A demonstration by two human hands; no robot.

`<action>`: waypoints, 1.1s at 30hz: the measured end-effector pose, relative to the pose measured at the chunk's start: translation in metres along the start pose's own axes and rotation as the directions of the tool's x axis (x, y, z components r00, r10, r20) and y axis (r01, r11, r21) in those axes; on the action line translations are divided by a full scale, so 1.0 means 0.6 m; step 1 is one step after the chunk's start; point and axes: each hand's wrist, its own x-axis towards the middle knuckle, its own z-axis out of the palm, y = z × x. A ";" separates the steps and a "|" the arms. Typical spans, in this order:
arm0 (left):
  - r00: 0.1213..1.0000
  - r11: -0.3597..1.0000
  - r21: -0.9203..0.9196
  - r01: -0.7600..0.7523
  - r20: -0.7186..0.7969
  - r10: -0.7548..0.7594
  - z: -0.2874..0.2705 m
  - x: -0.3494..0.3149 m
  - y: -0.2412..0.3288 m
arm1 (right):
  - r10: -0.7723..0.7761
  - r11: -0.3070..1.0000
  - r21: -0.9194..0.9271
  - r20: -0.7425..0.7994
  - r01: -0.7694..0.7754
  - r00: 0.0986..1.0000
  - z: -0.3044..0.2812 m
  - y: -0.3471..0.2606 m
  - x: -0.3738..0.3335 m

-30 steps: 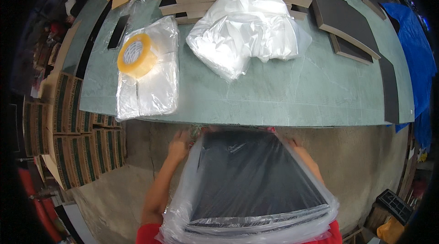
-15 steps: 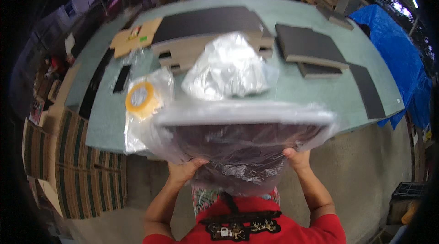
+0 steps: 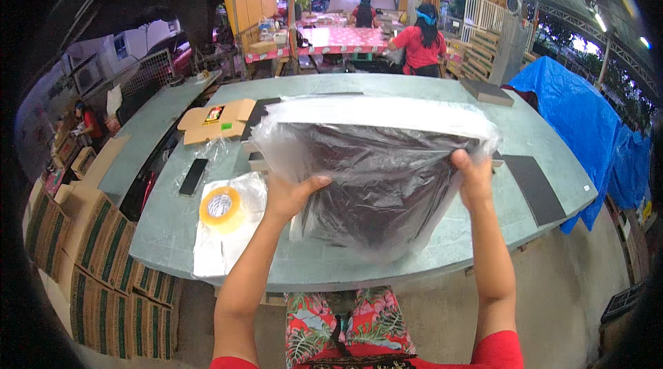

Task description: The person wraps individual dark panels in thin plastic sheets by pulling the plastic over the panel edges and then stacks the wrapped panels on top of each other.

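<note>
Green table (image 3: pixel 525 134) | dark plastic-wrapped package (image 3: pixel 387 168) over the near edge's middle, long axis seemingly left-right, pale side toward the far edge | left hand (image 3: pixel 290 195), right hand (image 3: pixel 475 179) gripping its opposite sides

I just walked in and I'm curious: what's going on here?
A person's left hand and right hand grip a plastic-wrapped dark bundle by its two sides. They hold it over a green table; whether it touches the tabletop is hard to tell. To its left, a roll of tape lies on a plastic packet. Beyond the table, a co-worker in red stands facing away.
</note>
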 end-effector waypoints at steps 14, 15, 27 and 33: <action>0.700 0.272 0.649 -0.710 0.695 0.167 0.067 0.086 0.173 | -0.097 0.272 -0.675 0.690 0.686 0.717 0.172 -0.090 0.050; 0.695 0.309 0.625 -0.717 0.680 0.236 0.059 0.094 0.163 | -0.047 0.263 -0.713 0.663 0.649 0.747 0.167 -0.089 0.052; 0.962 0.961 0.084 0.264 -0.089 -0.256 -0.018 -0.001 -0.031 | 0.266 0.964 -0.010 -0.023 -0.266 0.964 0.035 0.003 0.011; 0.944 0.969 -0.121 0.217 -0.227 -0.240 0.028 0.010 -0.045 | 0.178 0.984 0.009 0.033 -0.179 0.983 0.044 0.034 -0.014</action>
